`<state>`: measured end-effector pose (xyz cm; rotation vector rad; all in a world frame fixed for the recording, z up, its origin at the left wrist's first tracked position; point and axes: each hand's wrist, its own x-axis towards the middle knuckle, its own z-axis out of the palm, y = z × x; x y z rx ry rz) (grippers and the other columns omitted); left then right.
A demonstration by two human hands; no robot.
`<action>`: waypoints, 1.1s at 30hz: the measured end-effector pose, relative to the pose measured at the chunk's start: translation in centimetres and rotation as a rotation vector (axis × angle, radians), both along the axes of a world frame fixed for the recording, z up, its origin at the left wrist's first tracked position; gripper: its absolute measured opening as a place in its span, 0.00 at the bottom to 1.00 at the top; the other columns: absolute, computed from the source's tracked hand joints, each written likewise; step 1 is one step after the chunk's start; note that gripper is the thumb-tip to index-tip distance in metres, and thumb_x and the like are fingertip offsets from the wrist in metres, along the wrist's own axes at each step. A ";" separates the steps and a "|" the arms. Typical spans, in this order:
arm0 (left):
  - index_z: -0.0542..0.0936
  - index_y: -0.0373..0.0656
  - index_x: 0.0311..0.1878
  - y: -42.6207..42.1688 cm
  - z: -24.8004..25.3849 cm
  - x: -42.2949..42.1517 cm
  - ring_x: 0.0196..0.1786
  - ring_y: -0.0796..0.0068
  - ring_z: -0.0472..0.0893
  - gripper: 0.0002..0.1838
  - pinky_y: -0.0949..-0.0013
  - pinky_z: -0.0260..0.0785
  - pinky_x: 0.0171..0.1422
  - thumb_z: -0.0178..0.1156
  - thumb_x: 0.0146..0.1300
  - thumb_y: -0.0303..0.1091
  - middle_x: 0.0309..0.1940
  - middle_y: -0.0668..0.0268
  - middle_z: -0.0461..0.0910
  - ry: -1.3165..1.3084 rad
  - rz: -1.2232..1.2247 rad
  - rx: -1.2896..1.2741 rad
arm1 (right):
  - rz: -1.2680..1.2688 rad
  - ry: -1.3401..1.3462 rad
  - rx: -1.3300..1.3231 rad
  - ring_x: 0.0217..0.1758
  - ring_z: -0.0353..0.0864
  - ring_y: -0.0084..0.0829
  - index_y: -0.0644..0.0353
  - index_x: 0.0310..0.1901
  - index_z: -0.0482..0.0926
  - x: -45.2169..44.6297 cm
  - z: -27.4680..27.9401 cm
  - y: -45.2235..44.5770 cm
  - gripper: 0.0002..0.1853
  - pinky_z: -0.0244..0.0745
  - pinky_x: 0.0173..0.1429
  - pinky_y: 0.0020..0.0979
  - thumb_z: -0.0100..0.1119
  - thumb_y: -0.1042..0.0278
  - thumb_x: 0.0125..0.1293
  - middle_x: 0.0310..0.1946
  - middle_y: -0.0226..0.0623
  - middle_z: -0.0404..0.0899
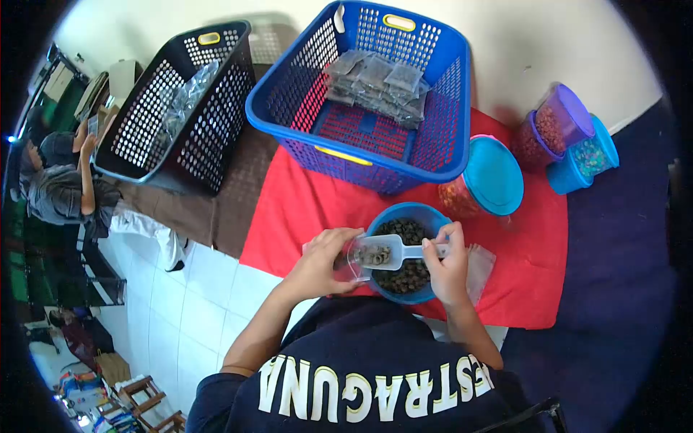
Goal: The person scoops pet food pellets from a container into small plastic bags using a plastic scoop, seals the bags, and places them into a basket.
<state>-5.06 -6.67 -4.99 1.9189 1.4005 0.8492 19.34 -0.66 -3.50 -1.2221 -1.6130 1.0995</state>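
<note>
My left hand (317, 265) is wrapped round a small clear plastic bag (352, 268), holding its mouth open. The handle of a white plastic scoop (393, 244) is pinched in my right hand (448, 268). Dark brown pieces (377, 255) lie in the scoop, whose front end reaches the bag's mouth. Beneath both hands stands a blue bowl (382, 216) with many dark, small lumps (406, 229) in it. Flat clear bags (479, 268) lie on the red cloth beside my right hand, partly hidden by it.
Behind the bowl, a blue basket (426, 169) holds filled packets (375, 79). A black basket (209, 144) with clear bags stands left. Right are a teal-lidded jar (493, 177) and purple and blue tubs (548, 137) on red cloth (534, 274). A person (61, 187) sits at far left.
</note>
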 end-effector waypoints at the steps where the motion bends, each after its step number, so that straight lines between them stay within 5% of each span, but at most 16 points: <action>1: 0.65 0.41 0.66 0.3 0.1 -0.6 0.60 0.54 0.72 0.47 0.57 0.64 0.64 0.76 0.40 0.36 0.57 0.55 0.72 -0.003 -0.012 0.011 | -0.012 -0.003 0.011 0.29 0.63 0.14 0.56 0.36 0.63 -0.5 0.0 -0.2 0.12 0.58 0.30 0.22 0.58 0.78 0.63 0.28 0.24 0.62; 3: 0.66 0.41 0.65 0.7 0.0 -1.4 0.59 0.54 0.72 0.46 0.57 0.64 0.64 0.76 0.40 0.36 0.57 0.54 0.72 -0.154 -0.029 -0.064 | -0.005 0.187 -0.150 0.29 0.62 0.14 0.56 0.36 0.63 -1.0 -0.4 -0.4 0.12 0.59 0.31 0.22 0.59 0.78 0.63 0.28 0.24 0.60; 7: 0.66 0.40 0.65 1.3 -0.3 -2.5 0.59 0.53 0.72 0.46 0.57 0.64 0.65 0.76 0.40 0.36 0.57 0.54 0.71 -0.031 -0.070 -0.022 | -0.122 0.030 -0.026 0.29 0.60 0.14 0.56 0.36 0.62 -1.6 0.1 -0.9 0.12 0.58 0.32 0.21 0.57 0.79 0.64 0.29 0.23 0.59; 15: 0.66 0.41 0.65 2.0 -0.2 -3.1 0.58 0.52 0.72 0.46 0.57 0.63 0.65 0.76 0.40 0.38 0.57 0.52 0.71 -0.013 -0.174 0.000 | -0.160 0.183 -0.272 0.27 0.61 0.13 0.55 0.38 0.62 -1.5 0.6 -2.6 0.10 0.58 0.30 0.21 0.56 0.74 0.66 0.27 0.22 0.59; 16: 0.66 0.41 0.65 2.2 -0.3 -3.2 0.59 0.52 0.72 0.46 0.56 0.63 0.66 0.76 0.40 0.38 0.57 0.52 0.71 -0.007 -0.184 0.006 | -0.151 0.087 -0.086 0.27 0.61 0.16 0.56 0.38 0.63 -1.6 -0.6 -2.7 0.10 0.59 0.30 0.24 0.56 0.72 0.67 0.25 0.23 0.61; 21: 0.64 0.41 0.66 2.9 -1.0 -3.0 0.60 0.52 0.71 0.48 0.56 0.62 0.67 0.76 0.38 0.34 0.57 0.52 0.71 -0.169 -0.271 -0.024 | -0.101 -0.078 0.045 0.26 0.68 0.22 0.60 0.38 0.64 -3.6 3.9 -4.4 0.09 0.63 0.29 0.29 0.56 0.71 0.68 0.25 0.33 0.67; 24: 0.64 0.40 0.66 3.3 -0.5 -3.0 0.60 0.53 0.71 0.46 0.57 0.64 0.66 0.75 0.39 0.31 0.55 0.54 0.72 -0.164 -0.291 -0.029 | 0.000 -0.329 0.248 0.21 0.76 0.44 0.60 0.38 0.67 -4.2 5.3 -4.2 0.09 0.67 0.25 0.41 0.58 0.73 0.64 0.20 0.42 0.72; 29: 0.62 0.39 0.67 3.8 -1.6 -3.5 0.63 0.52 0.69 0.48 0.57 0.61 0.69 0.75 0.39 0.32 0.57 0.52 0.70 -0.198 -0.280 -0.005 | 0.163 -0.398 0.555 0.22 0.75 0.45 0.59 0.37 0.70 -3.3 7.7 -4.4 0.11 0.68 0.25 0.43 0.64 0.74 0.58 0.20 0.41 0.73; 33: 0.56 0.38 0.69 3.4 -3.3 -4.4 0.67 0.53 0.66 0.52 0.55 0.58 0.72 0.76 0.41 0.35 0.62 0.50 0.66 -0.268 -0.070 0.040 | -0.113 -0.679 0.525 0.27 0.77 0.47 0.58 0.37 0.73 -1.2 8.4 -3.4 0.09 0.69 0.30 0.45 0.64 0.69 0.59 0.25 0.42 0.76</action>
